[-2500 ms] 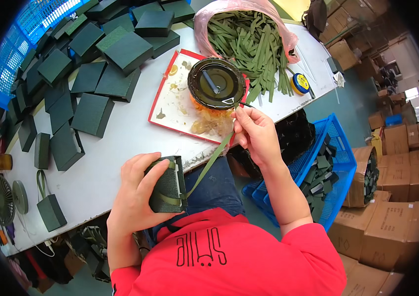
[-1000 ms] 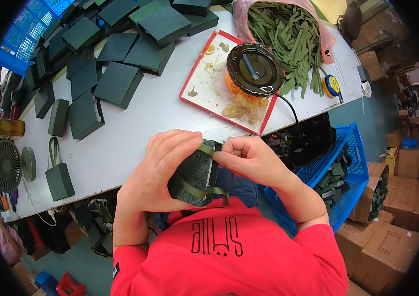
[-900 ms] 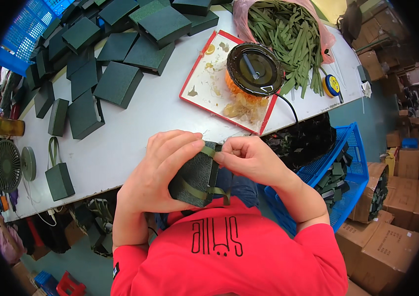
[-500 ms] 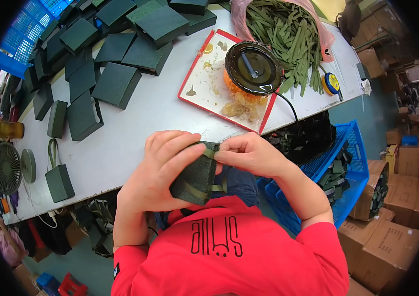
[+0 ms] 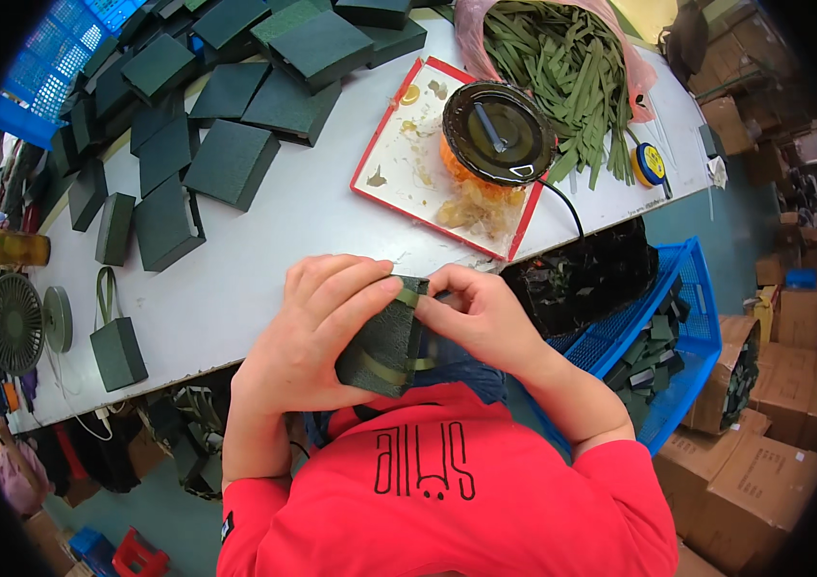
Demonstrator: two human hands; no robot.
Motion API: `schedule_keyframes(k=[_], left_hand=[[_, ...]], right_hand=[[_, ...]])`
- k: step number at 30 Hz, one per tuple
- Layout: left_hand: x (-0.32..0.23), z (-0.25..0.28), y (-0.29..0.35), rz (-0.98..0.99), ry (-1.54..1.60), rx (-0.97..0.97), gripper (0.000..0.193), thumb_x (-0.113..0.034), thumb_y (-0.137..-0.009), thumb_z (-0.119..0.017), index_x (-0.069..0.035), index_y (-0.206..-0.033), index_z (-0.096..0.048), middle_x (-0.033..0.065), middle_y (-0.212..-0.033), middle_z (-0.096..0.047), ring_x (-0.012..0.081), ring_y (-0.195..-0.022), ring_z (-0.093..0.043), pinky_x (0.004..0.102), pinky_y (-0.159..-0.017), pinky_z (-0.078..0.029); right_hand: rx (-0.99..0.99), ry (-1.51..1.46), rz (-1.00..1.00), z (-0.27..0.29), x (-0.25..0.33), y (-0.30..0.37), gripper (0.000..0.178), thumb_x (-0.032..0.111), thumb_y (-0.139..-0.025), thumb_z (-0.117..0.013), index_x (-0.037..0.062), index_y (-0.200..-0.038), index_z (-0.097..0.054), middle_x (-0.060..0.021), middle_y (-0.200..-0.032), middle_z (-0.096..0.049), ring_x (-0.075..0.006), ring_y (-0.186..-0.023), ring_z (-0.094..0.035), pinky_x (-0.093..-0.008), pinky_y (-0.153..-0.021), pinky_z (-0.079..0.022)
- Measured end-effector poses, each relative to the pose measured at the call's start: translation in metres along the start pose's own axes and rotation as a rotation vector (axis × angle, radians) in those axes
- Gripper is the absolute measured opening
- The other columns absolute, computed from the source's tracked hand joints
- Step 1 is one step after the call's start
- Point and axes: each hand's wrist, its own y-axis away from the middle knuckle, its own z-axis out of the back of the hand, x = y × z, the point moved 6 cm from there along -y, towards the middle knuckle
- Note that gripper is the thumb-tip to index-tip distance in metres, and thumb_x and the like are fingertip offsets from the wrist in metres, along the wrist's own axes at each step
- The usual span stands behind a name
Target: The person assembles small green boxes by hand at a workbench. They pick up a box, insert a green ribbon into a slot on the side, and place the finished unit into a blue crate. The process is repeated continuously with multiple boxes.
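Observation:
A dark green box (image 5: 377,344) with a textured surface is gripped in my left hand (image 5: 308,332), tilted above my lap at the table's front edge. A flat olive-green ribbon (image 5: 407,296) runs over the box near its upper end, and a second stretch of it crosses the lower end. The fingers of my right hand (image 5: 474,313) are pinched together on the ribbon at the box's upper right edge. The box's underside and the ribbon's far ends are hidden from view.
Dark green boxes (image 5: 232,163) heap up at the back left; one with a ribbon loop (image 5: 118,352) stands left. A round black pot (image 5: 497,133) of dark liquid sits on a red-rimmed tray (image 5: 384,144). Ribbons (image 5: 562,82) spill from a pink bag. A blue crate (image 5: 697,332) stands right.
My right hand has turned slightly and its fingers have drawn in toward the box's edge. The ribbon's lower loop sticks out less. My left hand holds the box almost in the same place.

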Motion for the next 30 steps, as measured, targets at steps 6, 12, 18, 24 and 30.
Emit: schedule_keyframes(k=[6,12,18,24,30], left_hand=[[0.001,0.003,0.002,0.039,-0.049,-0.026,0.090,-0.021,-0.056,-0.089,-0.006,-0.137,-0.053,0.0141,-0.139,-0.055,0.0358,-0.126,-0.052,0.0500,-0.106,-0.038],[0.007,0.006,0.011,0.079,-0.016,-0.086,0.096,-0.021,-0.055,-0.092,-0.006,-0.141,-0.050,0.0153,-0.140,-0.054,0.0372,-0.127,-0.052,0.0491,-0.106,-0.038],[0.018,0.018,0.021,0.133,-0.037,-0.131,0.101,-0.026,-0.057,-0.095,-0.005,-0.143,-0.047,0.0169,-0.140,-0.054,0.0382,-0.128,-0.052,0.0483,-0.106,-0.039],[0.016,0.019,0.020,0.129,-0.029,-0.165,0.102,-0.025,-0.056,-0.095,-0.005,-0.144,-0.047,0.0172,-0.139,-0.055,0.0385,-0.128,-0.052,0.0483,-0.107,-0.039],[0.008,0.021,0.021,0.124,-0.060,-0.157,0.096,-0.029,-0.059,-0.093,-0.005,-0.142,-0.050,0.0155,-0.139,-0.056,0.0380,-0.126,-0.053,0.0489,-0.106,-0.039]], right_hand=[[-0.116,-0.457,0.097,0.005,-0.012,-0.008,0.015,0.015,-0.100,-0.068,0.0007,-0.102,-0.070,-0.0007,-0.082,-0.070,0.0000,-0.060,-0.049,-0.0209,-0.051,-0.036],[-0.132,-1.153,0.334,0.044,0.000,0.006,0.015,0.016,-0.107,-0.051,0.0085,-0.099,-0.060,-0.0029,-0.088,-0.065,-0.0036,-0.046,-0.041,-0.0216,-0.045,-0.030],[0.749,-1.001,1.207,0.056,0.107,0.126,0.004,-0.001,-0.092,-0.056,-0.0002,-0.088,-0.054,-0.0006,-0.054,-0.046,-0.0081,-0.038,-0.034,-0.0255,-0.039,-0.020],[0.231,-0.794,1.089,0.069,0.100,0.112,0.011,0.000,-0.083,-0.067,0.0014,-0.074,-0.061,0.0010,-0.053,-0.043,-0.0056,-0.042,-0.037,-0.0240,-0.042,-0.023],[0.021,0.017,0.131,0.001,0.020,0.033,0.014,0.013,-0.096,-0.071,-0.0008,-0.095,-0.069,0.0067,-0.066,-0.054,-0.0013,-0.061,-0.042,-0.0218,-0.055,-0.035]])
